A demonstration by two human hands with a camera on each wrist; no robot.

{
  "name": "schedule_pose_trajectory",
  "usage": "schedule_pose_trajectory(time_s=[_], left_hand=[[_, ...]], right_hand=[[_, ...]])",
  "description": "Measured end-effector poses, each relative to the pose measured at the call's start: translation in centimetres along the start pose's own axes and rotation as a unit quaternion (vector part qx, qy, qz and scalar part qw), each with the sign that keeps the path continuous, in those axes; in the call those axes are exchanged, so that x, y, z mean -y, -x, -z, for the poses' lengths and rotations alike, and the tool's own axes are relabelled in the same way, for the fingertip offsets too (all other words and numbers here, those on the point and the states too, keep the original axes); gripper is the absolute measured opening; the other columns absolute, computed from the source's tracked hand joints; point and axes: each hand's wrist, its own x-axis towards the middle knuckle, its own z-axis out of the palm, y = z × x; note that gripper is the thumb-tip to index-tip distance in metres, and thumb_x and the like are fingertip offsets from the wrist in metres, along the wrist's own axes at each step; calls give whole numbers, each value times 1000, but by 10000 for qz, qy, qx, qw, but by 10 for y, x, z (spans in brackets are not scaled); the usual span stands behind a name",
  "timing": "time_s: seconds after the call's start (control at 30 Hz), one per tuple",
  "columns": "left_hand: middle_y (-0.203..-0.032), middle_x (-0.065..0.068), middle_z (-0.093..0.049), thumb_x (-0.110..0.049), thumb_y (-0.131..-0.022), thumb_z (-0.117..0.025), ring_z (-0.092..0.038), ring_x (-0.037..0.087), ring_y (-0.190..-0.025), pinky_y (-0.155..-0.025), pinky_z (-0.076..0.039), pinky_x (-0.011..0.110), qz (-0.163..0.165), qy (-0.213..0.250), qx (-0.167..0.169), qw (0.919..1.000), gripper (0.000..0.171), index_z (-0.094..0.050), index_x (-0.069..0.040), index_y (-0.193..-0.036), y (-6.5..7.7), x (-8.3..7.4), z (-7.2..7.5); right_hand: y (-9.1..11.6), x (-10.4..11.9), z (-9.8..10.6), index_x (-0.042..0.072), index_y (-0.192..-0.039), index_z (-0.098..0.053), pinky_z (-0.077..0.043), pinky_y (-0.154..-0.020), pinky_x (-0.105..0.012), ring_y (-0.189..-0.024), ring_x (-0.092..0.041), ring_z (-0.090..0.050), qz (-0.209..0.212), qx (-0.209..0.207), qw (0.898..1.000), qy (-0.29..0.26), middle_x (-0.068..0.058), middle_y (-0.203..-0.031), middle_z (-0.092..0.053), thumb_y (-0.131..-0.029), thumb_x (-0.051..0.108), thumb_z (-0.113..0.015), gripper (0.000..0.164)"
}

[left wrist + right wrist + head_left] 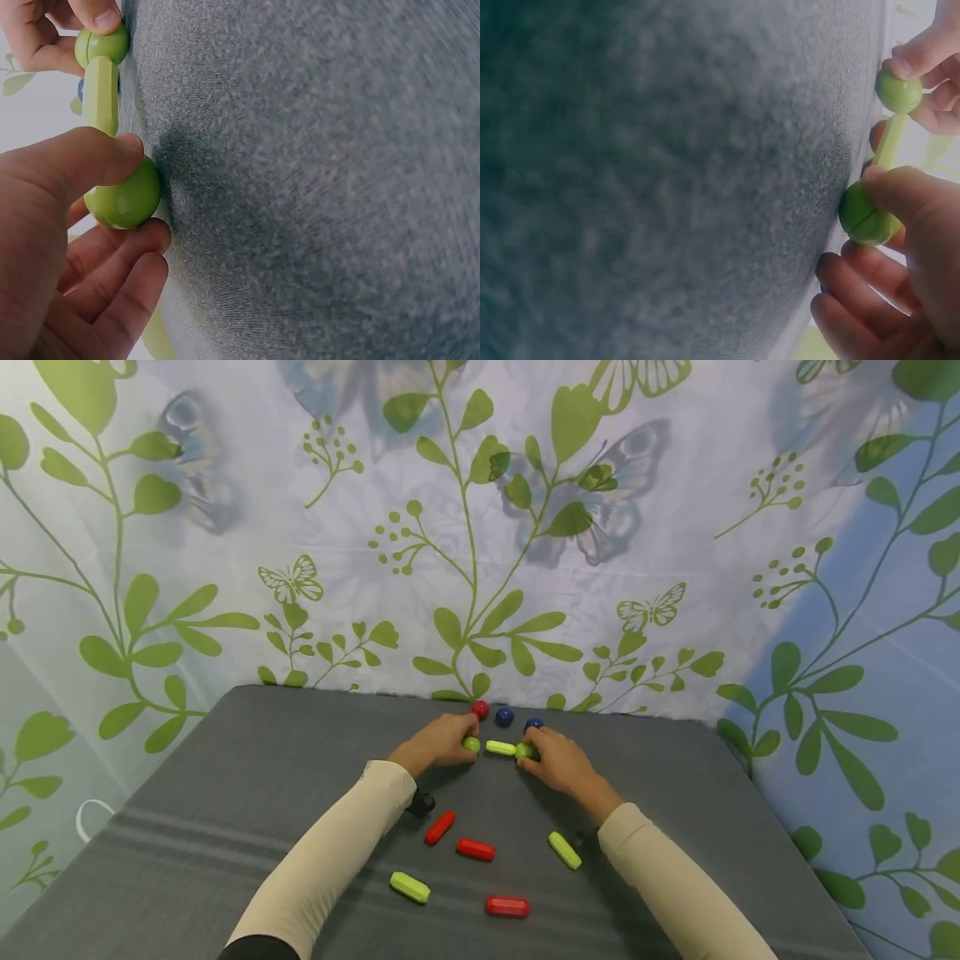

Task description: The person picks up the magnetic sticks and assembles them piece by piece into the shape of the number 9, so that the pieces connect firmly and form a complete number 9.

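Observation:
At the far part of the grey table, my left hand [442, 741] pinches a green ball [129, 196] between thumb and fingers. My right hand [558, 762] holds another green ball [866, 214] in the same kind of grip. Between the two balls lies a yellow-green faceted rod [500, 747]. Its right end meets the ball in my right hand; in the head view a small gap shows between its left end and the other ball. Just behind the hands are a red ball [480, 709], a blue ball [504, 717] and a second blue ball [534, 724], partly hidden by my right hand.
Nearer on the table [225, 827] lie three red rods, one of them [507, 906] closest to me. Two yellow-green rods are there too, a left one [410, 887] and a right one [565, 850]. A leaf-patterned curtain [345, 610] hangs behind the far edge.

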Motion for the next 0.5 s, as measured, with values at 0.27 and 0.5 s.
schedule_pose_trajectory(time_s=[0.27,0.5], left_hand=[[-90,-2,-58,-19,-85,-82,-54,15,-80,-75,-46,33,107,103,-8,9999,29,-59,-15,-101,1,4,-1],[-91,-2,-58,-19,-85,-82,-54,15,-81,-75,-46,33,191,165,2,9997,29,-58,-15,-101,3,6,0]], right_hand=[[-2,4,1,17,-106,-63,-44,-63,-37,-72,-15,-51,1,82,10000,-7,2,-91,-55,-92,27,-77,22],[-5,8,4,16,-107,-62,-44,-63,-37,-72,-16,-51,-106,334,9993,97,1,-90,-54,-94,28,-75,22]])
